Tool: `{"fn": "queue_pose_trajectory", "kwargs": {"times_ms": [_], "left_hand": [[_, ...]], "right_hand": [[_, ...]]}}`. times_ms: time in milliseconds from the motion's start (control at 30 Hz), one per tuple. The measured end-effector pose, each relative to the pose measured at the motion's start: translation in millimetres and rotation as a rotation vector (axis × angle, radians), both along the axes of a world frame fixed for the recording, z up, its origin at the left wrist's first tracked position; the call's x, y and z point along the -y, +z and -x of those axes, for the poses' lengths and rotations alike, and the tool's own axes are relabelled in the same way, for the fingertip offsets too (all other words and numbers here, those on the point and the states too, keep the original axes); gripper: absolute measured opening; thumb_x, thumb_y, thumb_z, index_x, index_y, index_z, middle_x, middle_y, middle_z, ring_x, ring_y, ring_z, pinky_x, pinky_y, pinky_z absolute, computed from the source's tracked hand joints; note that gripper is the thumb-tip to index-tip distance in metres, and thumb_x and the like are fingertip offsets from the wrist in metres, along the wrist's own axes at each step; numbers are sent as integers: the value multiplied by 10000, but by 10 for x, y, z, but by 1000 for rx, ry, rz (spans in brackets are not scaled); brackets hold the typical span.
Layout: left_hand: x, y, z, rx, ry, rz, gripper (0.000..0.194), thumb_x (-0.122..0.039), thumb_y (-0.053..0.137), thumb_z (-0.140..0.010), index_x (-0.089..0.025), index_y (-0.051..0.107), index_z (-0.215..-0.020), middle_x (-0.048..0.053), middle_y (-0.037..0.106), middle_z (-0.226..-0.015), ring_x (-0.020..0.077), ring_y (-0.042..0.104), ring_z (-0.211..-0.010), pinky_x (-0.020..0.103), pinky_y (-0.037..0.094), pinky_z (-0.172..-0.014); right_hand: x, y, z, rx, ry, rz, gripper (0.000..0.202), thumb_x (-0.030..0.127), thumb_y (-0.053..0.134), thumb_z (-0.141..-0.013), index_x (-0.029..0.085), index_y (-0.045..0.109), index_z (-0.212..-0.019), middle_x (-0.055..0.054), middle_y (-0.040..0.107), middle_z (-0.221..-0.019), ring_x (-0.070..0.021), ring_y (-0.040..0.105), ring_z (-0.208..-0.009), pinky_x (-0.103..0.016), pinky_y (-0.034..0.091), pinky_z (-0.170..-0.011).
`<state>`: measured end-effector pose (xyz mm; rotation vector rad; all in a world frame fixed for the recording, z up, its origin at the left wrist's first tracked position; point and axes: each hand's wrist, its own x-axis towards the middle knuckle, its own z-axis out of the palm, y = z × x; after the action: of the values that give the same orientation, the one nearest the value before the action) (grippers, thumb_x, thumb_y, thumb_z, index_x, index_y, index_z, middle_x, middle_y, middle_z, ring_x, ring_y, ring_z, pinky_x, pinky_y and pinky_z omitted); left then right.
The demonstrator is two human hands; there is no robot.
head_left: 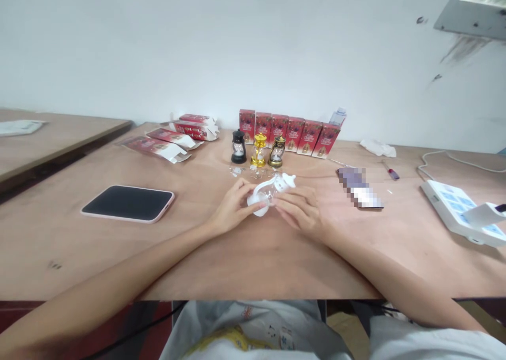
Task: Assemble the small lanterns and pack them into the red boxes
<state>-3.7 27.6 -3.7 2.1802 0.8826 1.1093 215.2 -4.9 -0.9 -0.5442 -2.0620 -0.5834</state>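
Observation:
A small white lantern point(283, 182) with a clear middle lies tilted between my hands, its cap pointing up and right. My left hand point(236, 206) grips its round white base from the left. On the other side my right hand point(299, 208) is closed on the clear part, near the base. Just beyond stand a black lantern point(238, 148), a gold lantern point(259, 151) and a bronze lantern point(276, 152), all upright. Small clear and metallic bits point(255, 171) lie in front of them.
Several upright red boxes point(279, 129) line the wall, with opened red cartons point(166, 141) to their left. A black-screened phone point(128, 203) lies left. On the right are another phone point(360, 187), a screwdriver point(392, 173), tissue point(378, 148) and a white power strip point(454, 207).

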Motion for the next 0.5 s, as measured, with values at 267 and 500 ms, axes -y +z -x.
{"fn": "queue_pose_trajectory", "kwargs": {"times_ms": [267,500], "left_hand": [[49,-29,-11,102,-81,15,363,-402,638,-829,-232,589,-1146,60,538,-1006,181,557,-941,316,476,-852],[-237,195,242,-250,-15,-124,478,-378,590,-839,-219,487,-1278,99,584,-1221,255,554,-1131,414,400,-1019]], "right_hand": [[-36,-49,128,-461,139,924,652,552,612,-794,242,397,-1325,-108,549,-1275,-243,556,-1164,-436,488,-969],[-226,-134,48,-697,157,1040,516,490,639,-778,198,489,-1176,-105,617,-1219,-228,594,-1114,-391,463,-984]]}}
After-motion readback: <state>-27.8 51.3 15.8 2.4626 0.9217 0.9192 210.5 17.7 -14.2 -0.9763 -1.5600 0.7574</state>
